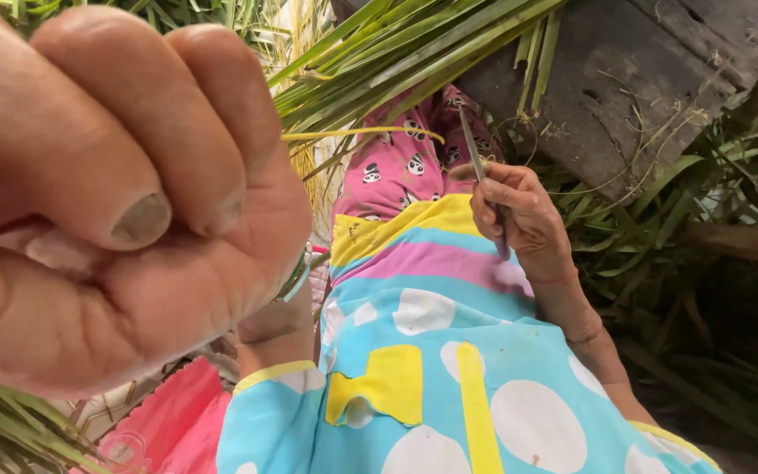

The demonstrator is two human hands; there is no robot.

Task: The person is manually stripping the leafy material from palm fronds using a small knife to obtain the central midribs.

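My left hand (107,202) is very close to the camera and fills the left side, its fingers curled into a tight fist. A thin yellow leaf strip (361,133) runs out from behind it towards the right; I cannot tell whether the fist grips it. My right hand (519,215) is lower down over my lap, closed around a small knife (474,154) whose narrow blade points up towards the green palm leaves (396,48). My lap is covered by blue spotted cloth (449,369) and pink patterned trousers (396,167).
Weathered grey wooden boards (642,79) lie at the upper right. Long green leaves (712,175) cover the ground on the right. More leaf blades (2,430) lie at the lower left beside a pink cloth (168,421).
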